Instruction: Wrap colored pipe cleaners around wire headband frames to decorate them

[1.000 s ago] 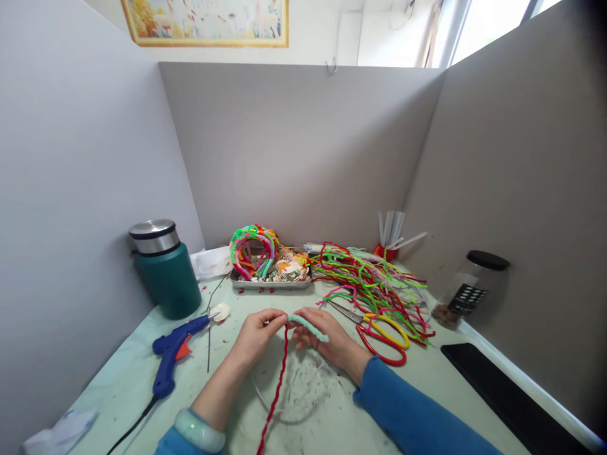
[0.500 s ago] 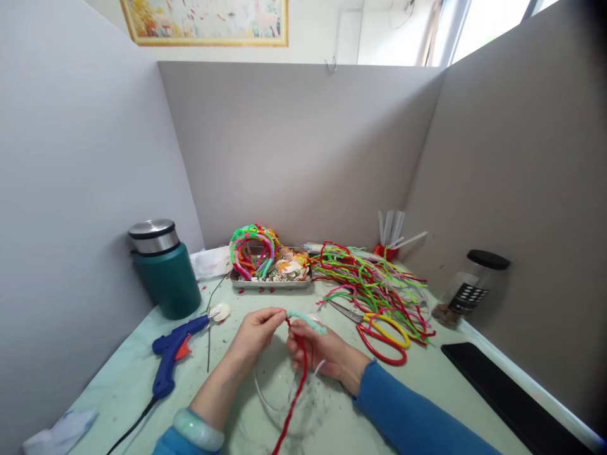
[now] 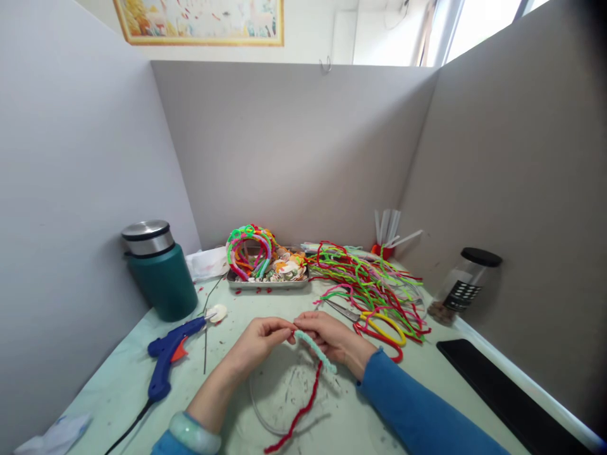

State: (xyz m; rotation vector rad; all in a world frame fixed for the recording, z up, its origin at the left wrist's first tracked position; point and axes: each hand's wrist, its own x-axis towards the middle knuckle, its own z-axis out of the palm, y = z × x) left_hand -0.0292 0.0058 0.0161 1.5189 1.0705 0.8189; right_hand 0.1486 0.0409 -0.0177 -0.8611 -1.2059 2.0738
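My left hand (image 3: 258, 344) and my right hand (image 3: 329, 338) meet over the table's middle, fingertips pinching together. Between them they hold a clear plastic hoop (image 3: 258, 404) partly wrapped in a mint-green pipe cleaner (image 3: 317, 351). A red pipe cleaner (image 3: 303, 407) hangs from the pinch point and trails down onto the table toward me. A pale green bangle sits on my left wrist, and a blue sleeve covers my right arm.
A blue glue gun (image 3: 165, 357) lies left, a teal flask (image 3: 156, 268) behind it. A metal tray (image 3: 268, 283) with finished hoops and shells stands at the back. Loose pipe cleaners (image 3: 367, 281), scissors (image 3: 379, 328), a jar (image 3: 462, 284) and a black pad (image 3: 502, 395) are right.
My hands rotated the hoop: the green-wrapped part now slants down to the right. The red pipe cleaner's tail swung from lower left to below my right hand.
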